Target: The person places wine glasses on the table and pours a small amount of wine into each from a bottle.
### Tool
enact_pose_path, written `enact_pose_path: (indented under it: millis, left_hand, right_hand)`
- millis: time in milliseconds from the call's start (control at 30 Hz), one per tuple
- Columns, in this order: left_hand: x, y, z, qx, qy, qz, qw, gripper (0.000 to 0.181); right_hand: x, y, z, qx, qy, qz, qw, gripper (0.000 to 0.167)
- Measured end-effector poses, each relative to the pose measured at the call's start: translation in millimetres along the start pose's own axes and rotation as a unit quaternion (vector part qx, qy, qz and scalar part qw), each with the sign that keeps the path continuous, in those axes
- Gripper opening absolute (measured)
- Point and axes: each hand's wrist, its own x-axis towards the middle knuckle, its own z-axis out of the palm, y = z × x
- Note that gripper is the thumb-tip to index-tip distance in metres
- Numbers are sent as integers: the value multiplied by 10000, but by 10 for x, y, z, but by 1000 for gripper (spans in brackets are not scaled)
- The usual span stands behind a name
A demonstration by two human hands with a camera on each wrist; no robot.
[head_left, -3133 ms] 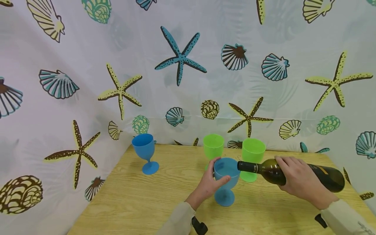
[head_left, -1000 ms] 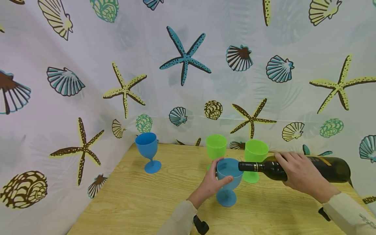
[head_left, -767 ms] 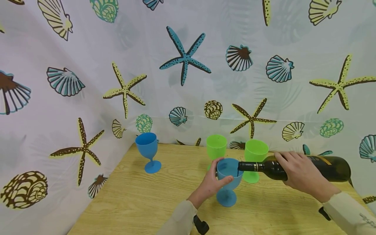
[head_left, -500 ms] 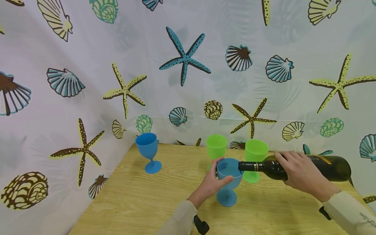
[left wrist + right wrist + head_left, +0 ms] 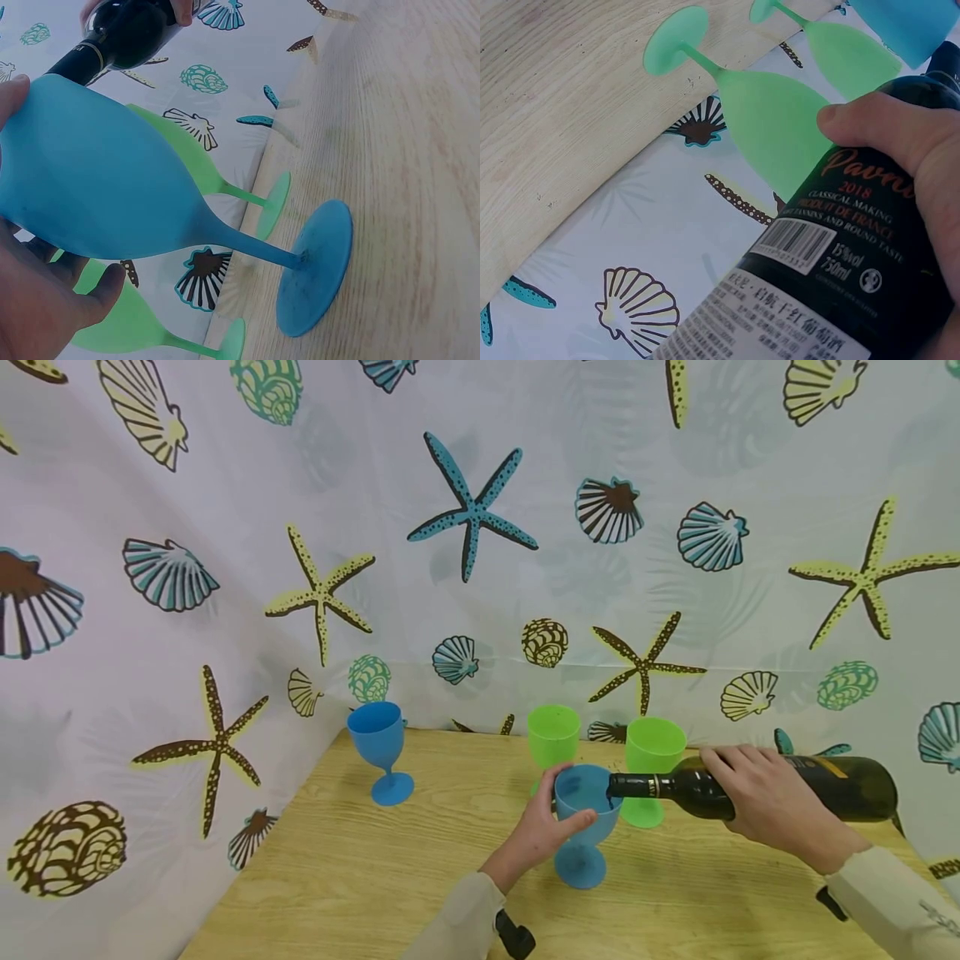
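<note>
My left hand (image 5: pixel 542 827) grips the bowl of a blue goblet (image 5: pixel 602 827), fingers on its far left side and thumb across the front. The goblet stands upright with its foot (image 5: pixel 319 274) on the table. My right hand (image 5: pixel 772 810) holds a dark wine bottle (image 5: pixel 693 789) around its body, lying nearly level. Its mouth reaches over the goblet's right rim, and a thin dark trickle shows at the lip. In the right wrist view the bottle's printed label (image 5: pixel 817 262) is visible below the thumb. How full the goblet is, I cannot tell.
Two green goblets, one behind the held goblet (image 5: pixel 553 735) and one behind the bottle neck (image 5: pixel 654 745), stand close by. Another blue goblet (image 5: pixel 377 735) is at the far left of the wooden table (image 5: pixel 337 877). A shell-patterned curtain (image 5: pixel 420 602) hangs along the back and sides.
Since the earliest frame the wine bottle's base has risen, bringing it closer to level. A thin dark trickle now shows at its mouth. The left hand still holds the blue goblet.
</note>
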Motion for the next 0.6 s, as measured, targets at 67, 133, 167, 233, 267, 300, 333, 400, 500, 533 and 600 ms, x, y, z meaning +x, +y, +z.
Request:
enact_pose_path:
  millis: [67, 133, 167, 233, 267, 300, 333, 400, 500, 533, 600]
  left_hand:
    - [-5, -3, 1, 15, 3, -6, 10000, 73]
    - [-10, -1, 2, 22, 3, -25, 10000, 73]
    - [-12, 2, 2, 19, 2, -34, 10000, 73]
    - [-15, 6, 4, 14, 4, -68, 10000, 73]
    - [-16, 5, 4, 19, 6, -69, 10000, 73]
    - [-18, 9, 6, 18, 10, -92, 10000, 73]
    - [-17, 11, 4, 17, 11, -91, 10000, 73]
    - [-12, 13, 3, 11, 23, -73, 10000, 72]
    - [-7, 11, 1, 13, 30, -43, 10000, 72]
    - [-5, 7, 0, 4, 25, -28, 10000, 72]
    - [-1, 3, -1, -3, 12, 6, 10000, 72]
  right_hand:
    - [-2, -1, 2, 5, -6, 3, 10000, 92]
    - [-2, -4, 3, 9, -25, 19, 10000, 92]
    - [-2, -5, 3, 14, -40, 28, 10000, 92]
    - [-1, -6, 2, 16, -61, 39, 10000, 93]
    - [0, -7, 1, 14, -70, 43, 10000, 93]
    - [0, -8, 0, 14, -75, 47, 10000, 93]
    - [2, -7, -2, 13, -74, 47, 10000, 93]
    - [6, -7, -7, 5, -66, 45, 10000, 94]
    - [11, -5, -10, 0, -46, 30, 10000, 94]
    - [13, -4, -11, -3, -38, 26, 10000, 93]
    - [14, -1, -11, -11, -27, 15, 10000, 93]
